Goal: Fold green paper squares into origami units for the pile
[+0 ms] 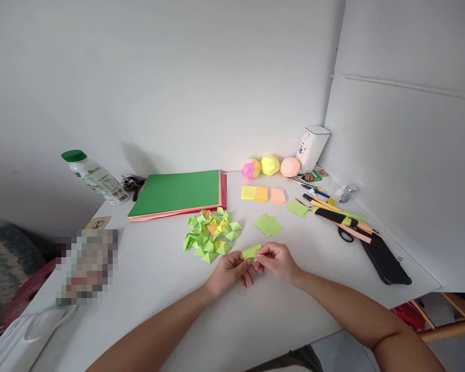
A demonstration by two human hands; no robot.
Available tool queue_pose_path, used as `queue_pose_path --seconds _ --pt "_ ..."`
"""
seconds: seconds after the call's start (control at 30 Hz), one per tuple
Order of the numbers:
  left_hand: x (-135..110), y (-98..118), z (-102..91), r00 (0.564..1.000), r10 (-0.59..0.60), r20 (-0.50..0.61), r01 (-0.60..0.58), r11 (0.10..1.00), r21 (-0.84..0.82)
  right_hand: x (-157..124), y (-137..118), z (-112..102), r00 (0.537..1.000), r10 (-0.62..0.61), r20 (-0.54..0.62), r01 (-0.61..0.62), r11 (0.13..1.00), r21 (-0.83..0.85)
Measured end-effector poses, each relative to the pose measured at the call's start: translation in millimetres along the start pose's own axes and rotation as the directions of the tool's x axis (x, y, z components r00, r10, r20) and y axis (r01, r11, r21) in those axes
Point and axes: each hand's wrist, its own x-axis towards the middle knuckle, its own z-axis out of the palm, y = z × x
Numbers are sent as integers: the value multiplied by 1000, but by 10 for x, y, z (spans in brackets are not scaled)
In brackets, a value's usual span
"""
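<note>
Both my hands meet over the white table (256, 320), pinching one small folded green paper (251, 251) between them. My left hand (228, 271) grips its left end with closed fingers. My right hand (279, 261) holds its right end, fingers curled. Just beyond my left hand lies a pile of several folded green paper pieces (211, 233), a few orange and yellow among them. Loose green paper squares (268, 225) lie just behind my right hand.
A stack of coloured paper sheets (178, 194), green on top, lies at the back. Three paper balls (270, 166), sticky-note pads (261, 194), a white box (312, 148), pens, scissors (343, 223), a black case (385, 261) and a bottle (95, 178) surround it.
</note>
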Motion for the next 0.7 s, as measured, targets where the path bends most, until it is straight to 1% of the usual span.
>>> queue_pose_path --seconds 0.37,0.53,0.7 --pt "-4 7 1 1000 -8 -4 8 1000 11 -2 -14 -1 1000 -6 4 6 1000 -3" --pt "1 -9 -11 1000 -7 0 7 1000 9 -9 -31 3 1000 -12 4 12 1000 -24" --pt "-3 18 1 1000 -12 -3 12 1000 13 -10 -34 3 1000 -19 1 19 999 -40"
